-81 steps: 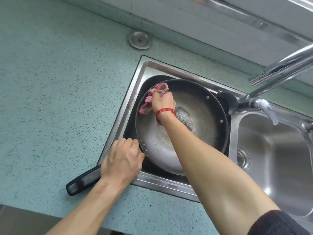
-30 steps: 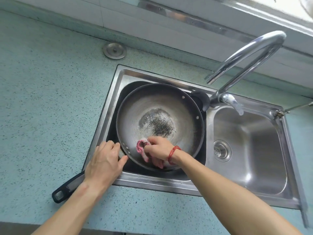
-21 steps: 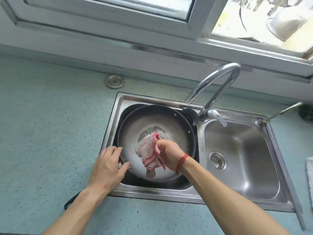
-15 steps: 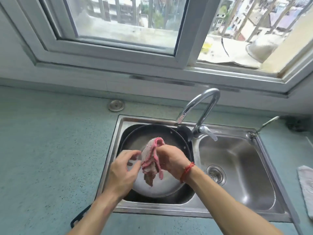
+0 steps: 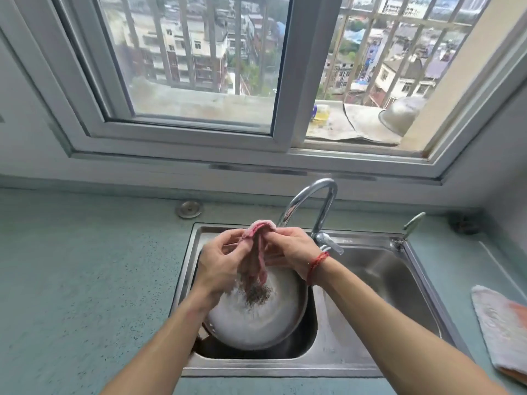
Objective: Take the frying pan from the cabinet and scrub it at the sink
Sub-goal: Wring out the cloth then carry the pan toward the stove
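The frying pan (image 5: pixel 256 323) lies in the left basin of the steel sink (image 5: pixel 285 369), which is set into the speckled green surface (image 5: pixel 85 280) close to its back edge. The pan's inside faces up, pale and wet-looking, with a dark speckled patch (image 5: pixel 258 295) near its middle. Its handle is hidden under the left forearm.

Both hands are raised over the back part of the pan and hold one pink cloth (image 5: pixel 258 252) between them. The left hand (image 5: pixel 219 263) has its fingers curled around the cloth's left side. The right hand (image 5: pixel 293 252) pinches the folded top with thumb and fingertips and wears a red string (image 5: pixel 316 265) at the wrist. The cloth hangs down from the hands toward the dark patch; whether its lower end touches the pan cannot be told.

The curved faucet (image 5: pixel 316 201) rises just behind the hands, its spout over the left basin. The right basin (image 5: pixel 385 280) is beside the pan. A round metal cap (image 5: pixel 189 208) sits in the surface behind the sink's back left corner. A second cloth (image 5: pixel 504 329) lies at the right edge of the surface.
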A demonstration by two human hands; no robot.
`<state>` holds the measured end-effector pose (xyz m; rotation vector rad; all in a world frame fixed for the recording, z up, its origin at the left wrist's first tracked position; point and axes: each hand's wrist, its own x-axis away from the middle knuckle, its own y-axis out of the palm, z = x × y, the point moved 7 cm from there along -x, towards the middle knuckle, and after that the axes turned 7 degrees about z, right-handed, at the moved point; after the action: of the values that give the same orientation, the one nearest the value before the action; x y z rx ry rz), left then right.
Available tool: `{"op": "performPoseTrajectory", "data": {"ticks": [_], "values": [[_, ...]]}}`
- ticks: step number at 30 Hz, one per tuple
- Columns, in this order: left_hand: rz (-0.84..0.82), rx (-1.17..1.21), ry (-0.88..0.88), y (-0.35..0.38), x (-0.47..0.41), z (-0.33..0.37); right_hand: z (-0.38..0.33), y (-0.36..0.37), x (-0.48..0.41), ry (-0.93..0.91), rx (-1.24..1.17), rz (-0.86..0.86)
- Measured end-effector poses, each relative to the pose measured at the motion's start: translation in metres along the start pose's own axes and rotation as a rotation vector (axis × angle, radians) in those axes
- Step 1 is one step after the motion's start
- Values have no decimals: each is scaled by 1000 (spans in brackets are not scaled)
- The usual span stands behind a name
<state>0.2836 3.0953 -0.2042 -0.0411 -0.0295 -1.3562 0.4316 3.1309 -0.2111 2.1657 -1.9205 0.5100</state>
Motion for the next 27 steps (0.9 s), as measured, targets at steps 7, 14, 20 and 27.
{"op": "performPoseTrajectory", "data": {"ticks": [7, 14, 20, 27], "values": [[63, 136, -104, -9, -17, 23, -32, -27, -2, -74, 176, 117], [33, 147, -94, -25, -41, 51, -62, -43, 3, -132, 283, 130], [-66, 135, -33, -25, -37, 88, -87, -37, 12, -304, 296, 103], [-41, -288, 93, -39, -38, 83, -134, -26, 30, -582, 157, 77]]}}
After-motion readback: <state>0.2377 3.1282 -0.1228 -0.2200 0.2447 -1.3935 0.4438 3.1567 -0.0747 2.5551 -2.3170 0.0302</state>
